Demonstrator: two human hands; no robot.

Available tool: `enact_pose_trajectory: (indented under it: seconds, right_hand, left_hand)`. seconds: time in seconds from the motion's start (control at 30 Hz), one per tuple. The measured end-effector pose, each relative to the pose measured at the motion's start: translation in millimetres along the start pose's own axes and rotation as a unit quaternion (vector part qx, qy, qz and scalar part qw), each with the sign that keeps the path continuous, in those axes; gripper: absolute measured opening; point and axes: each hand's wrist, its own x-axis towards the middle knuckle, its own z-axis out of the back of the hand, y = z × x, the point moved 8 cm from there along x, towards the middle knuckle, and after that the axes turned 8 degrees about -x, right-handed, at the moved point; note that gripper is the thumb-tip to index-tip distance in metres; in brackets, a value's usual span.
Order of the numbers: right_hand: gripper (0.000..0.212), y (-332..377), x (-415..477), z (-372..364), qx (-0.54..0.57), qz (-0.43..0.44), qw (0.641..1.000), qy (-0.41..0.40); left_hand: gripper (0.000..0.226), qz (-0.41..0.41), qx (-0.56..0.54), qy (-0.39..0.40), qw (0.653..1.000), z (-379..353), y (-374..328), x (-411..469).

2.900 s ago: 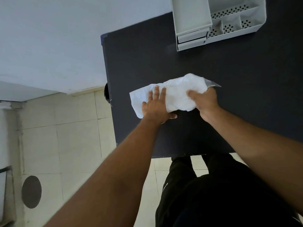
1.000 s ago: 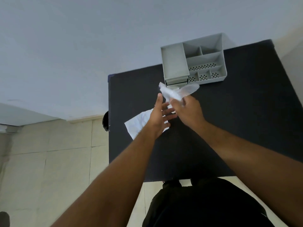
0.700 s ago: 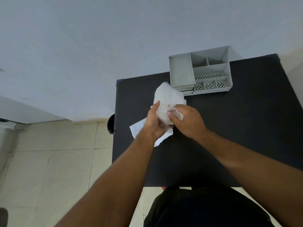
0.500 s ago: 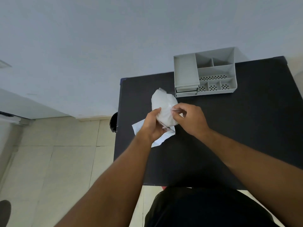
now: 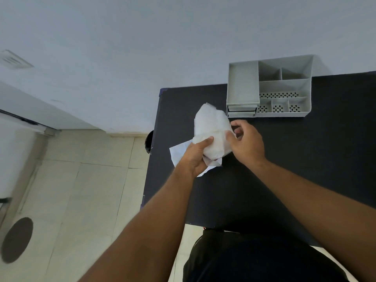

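A crumpled white plastic bag (image 5: 211, 127) is held upright above the black table (image 5: 284, 169). My left hand (image 5: 196, 156) grips its lower left side, thumb pressed against the front. My right hand (image 5: 245, 143) holds the bag's right edge with thumb and curled fingers. A flat white sheet (image 5: 179, 150) lies on the table under my left hand, partly hidden by it.
A grey plastic desk organiser (image 5: 270, 86) with several compartments and small drawers stands at the table's far edge against the pale wall. The table's left edge drops to a tiled floor (image 5: 81, 180). A dark round mark (image 5: 17, 240) is on the floor at lower left.
The bag was lifted off the table and bunched upright between both hands. Over the last half second it stands a bit taller and my right hand has shifted to its right edge.
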Motion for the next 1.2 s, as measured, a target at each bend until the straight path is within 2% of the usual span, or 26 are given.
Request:
enact_pose_trajectory:
  seconds: [0.07, 0.13, 0.17, 0.23, 0.3, 0.43, 0.53, 0.67, 0.83, 0.9, 1.0, 1.1, 1.2]
  right_hand:
    - [0.062, -15, 1, -5, 0.019, -0.064, 0.997, 0.049]
    - [0.076, -29, -4, -15, 0.145, -0.15, 0.97, 0.128]
    - [0.073, -32, -8, -20, 0.238, -0.203, 0.934, 0.171]
    - [0.05, -32, -13, -29, 0.375, -0.252, 0.862, 0.231]
    - [0.037, -35, -7, -26, 0.377, -0.242, 0.864, 0.231]
    - [0.044, -47, 7, -18, 0.325, -0.238, 0.898, 0.175]
    - [0.043, -47, 13, -17, 0.296, -0.219, 0.916, 0.158]
    - [0.037, -41, 18, -20, 0.285, -0.196, 0.925, 0.156]
    - [0.038, -29, 27, -21, 0.308, -0.178, 0.922, 0.152]
    - [0.041, -24, 28, -24, 0.334, -0.188, 0.91, 0.156]
    - [0.042, -21, 24, -34, 0.415, -0.224, 0.864, 0.175]
    - [0.047, -23, 18, -43, 0.477, -0.265, 0.815, 0.193]
    - [0.049, -29, 15, -48, 0.501, -0.282, 0.795, 0.194]
  left_hand:
    - [0.057, -0.008, -0.021, 0.006, 1.0, -3, -1, 1]
    - [0.054, -0.004, -0.028, 0.025, 0.999, -8, 2, 1]
    - [0.053, 0.004, -0.027, 0.029, 0.999, -11, 4, 0]
    - [0.053, 0.026, -0.007, 0.018, 0.999, -12, 10, -3]
    - [0.052, 0.044, 0.022, 0.001, 0.999, -11, 16, -5]
    - [0.042, 0.086, 0.142, -0.074, 0.983, 9, 33, -2]
    - [0.038, 0.102, 0.176, -0.122, 0.972, 24, 38, -2]
    - [0.011, 0.07, 0.167, -0.111, 0.977, 25, 25, -1]
    - [0.012, 0.017, 0.146, -0.095, 0.985, 20, 1, 2]
    - [0.023, 0.005, 0.136, -0.07, 0.988, 10, -9, 1]
    - [0.039, 0.002, 0.113, -0.016, 0.993, -8, -20, -1]
    - [0.04, -0.003, 0.119, 0.004, 0.993, -17, -27, -4]
    - [0.036, -0.052, 0.193, 0.01, 0.98, -19, -37, -7]
